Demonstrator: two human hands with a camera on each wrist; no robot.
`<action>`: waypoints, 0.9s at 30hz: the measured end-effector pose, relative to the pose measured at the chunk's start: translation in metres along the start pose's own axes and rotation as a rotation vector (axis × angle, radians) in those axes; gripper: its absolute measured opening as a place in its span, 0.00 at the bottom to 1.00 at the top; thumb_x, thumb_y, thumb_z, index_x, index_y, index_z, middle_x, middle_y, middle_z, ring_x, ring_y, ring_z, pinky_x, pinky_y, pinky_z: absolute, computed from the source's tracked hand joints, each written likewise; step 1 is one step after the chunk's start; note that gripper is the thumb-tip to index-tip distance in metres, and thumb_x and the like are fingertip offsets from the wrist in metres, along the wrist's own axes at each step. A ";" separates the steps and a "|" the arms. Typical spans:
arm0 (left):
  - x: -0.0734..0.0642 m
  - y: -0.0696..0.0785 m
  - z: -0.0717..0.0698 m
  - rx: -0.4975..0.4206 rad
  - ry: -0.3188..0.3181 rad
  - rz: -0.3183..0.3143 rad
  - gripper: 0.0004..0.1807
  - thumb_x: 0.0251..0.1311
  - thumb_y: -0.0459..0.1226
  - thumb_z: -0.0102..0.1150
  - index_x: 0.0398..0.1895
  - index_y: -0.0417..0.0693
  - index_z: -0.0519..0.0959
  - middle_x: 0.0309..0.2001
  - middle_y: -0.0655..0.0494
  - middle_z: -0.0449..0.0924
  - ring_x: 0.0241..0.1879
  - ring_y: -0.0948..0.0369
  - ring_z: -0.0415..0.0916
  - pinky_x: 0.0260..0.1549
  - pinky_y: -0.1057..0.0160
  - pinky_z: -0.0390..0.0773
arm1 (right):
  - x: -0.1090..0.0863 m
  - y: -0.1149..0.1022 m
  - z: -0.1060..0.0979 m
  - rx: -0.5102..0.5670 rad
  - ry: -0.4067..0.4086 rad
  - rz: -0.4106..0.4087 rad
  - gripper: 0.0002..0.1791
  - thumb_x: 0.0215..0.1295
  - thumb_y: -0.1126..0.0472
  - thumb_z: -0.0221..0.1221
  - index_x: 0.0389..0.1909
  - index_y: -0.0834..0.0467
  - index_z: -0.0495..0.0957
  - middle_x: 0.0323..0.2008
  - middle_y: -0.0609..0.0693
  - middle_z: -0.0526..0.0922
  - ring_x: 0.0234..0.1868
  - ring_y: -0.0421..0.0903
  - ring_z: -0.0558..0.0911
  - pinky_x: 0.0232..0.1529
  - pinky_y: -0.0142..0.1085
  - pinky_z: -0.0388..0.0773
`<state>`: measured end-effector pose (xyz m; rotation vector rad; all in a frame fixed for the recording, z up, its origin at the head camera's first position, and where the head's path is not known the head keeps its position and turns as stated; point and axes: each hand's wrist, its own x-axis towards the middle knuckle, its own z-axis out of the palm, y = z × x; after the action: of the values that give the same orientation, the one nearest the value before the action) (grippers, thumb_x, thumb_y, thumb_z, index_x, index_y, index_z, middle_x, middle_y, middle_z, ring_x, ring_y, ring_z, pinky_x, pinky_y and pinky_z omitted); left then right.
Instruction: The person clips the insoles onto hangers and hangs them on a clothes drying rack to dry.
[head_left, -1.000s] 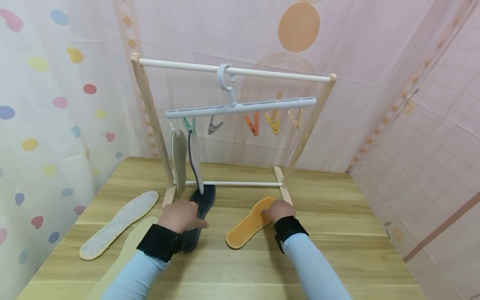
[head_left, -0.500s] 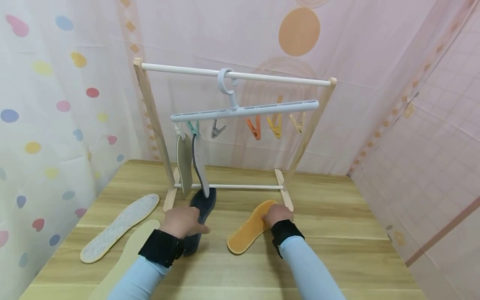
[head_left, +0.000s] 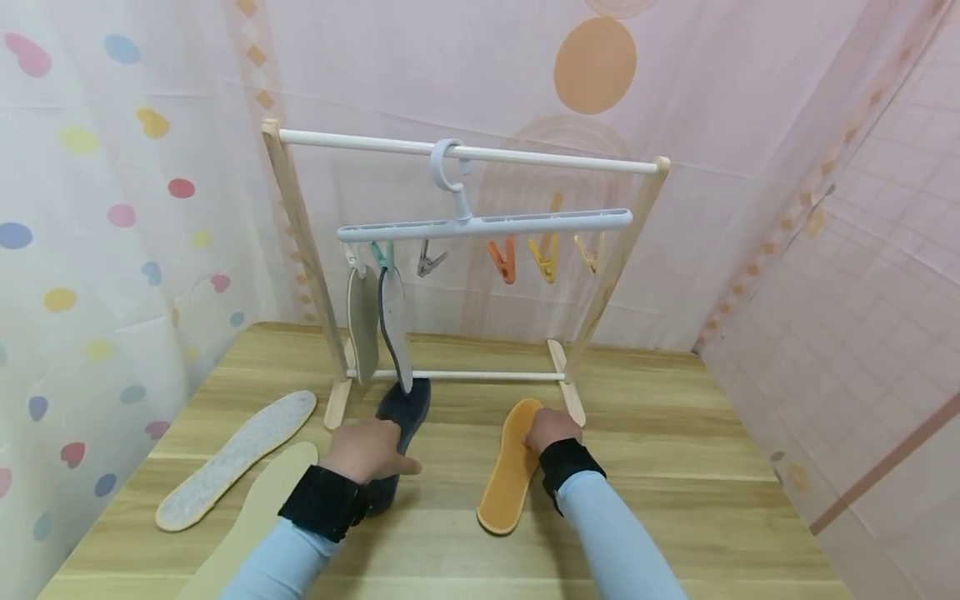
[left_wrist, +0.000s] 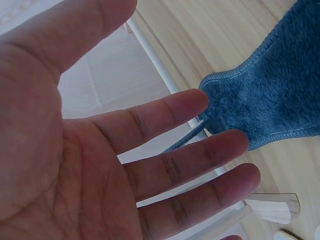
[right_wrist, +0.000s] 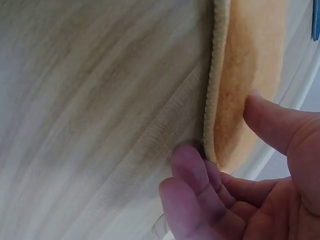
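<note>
My left hand [head_left: 367,452] hovers over the dark blue insole [head_left: 405,406], covering its middle in the head view. Straight, spread fingers show in the left wrist view, with the insole's fuzzy blue end [left_wrist: 265,95] beyond the fingertips. On the right, my right hand [head_left: 552,431] grips the orange insole [head_left: 510,475] near its far end. Its thumb lies on the fuzzy face while the other fingers curl at the stitched edge, as the right wrist view shows. A beige insole [head_left: 363,325] and a grey-white one [head_left: 396,325] hang from clips on the light blue hanger [head_left: 525,223].
A wooden rack [head_left: 303,242] with a white rod [head_left: 555,157] carries the hanger. Grey [head_left: 427,262], orange [head_left: 503,261], yellow [head_left: 545,260] and cream [head_left: 590,252] clips hang from it. A speckled insole [head_left: 240,458] and a pale yellow one [head_left: 262,500] lie at left.
The orange insole has swung from a slant to nearly upright in the head view, its near end moving right. The right hand keeps hold of it; the left hand stays over the blue insole.
</note>
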<state>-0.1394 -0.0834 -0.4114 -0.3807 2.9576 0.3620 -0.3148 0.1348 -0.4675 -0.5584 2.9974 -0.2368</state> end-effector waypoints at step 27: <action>0.010 -0.007 0.004 -0.014 -0.009 -0.001 0.27 0.50 0.57 0.71 0.35 0.41 0.81 0.29 0.50 0.77 0.29 0.54 0.75 0.28 0.52 0.77 | 0.012 -0.005 0.009 0.140 0.033 0.000 0.27 0.50 0.58 0.74 0.42 0.71 0.74 0.34 0.61 0.81 0.34 0.56 0.81 0.37 0.47 0.79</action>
<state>-0.1466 -0.0911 -0.4184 -0.3817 2.9477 0.3834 -0.3236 0.1246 -0.4759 -0.5451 2.9813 -0.4553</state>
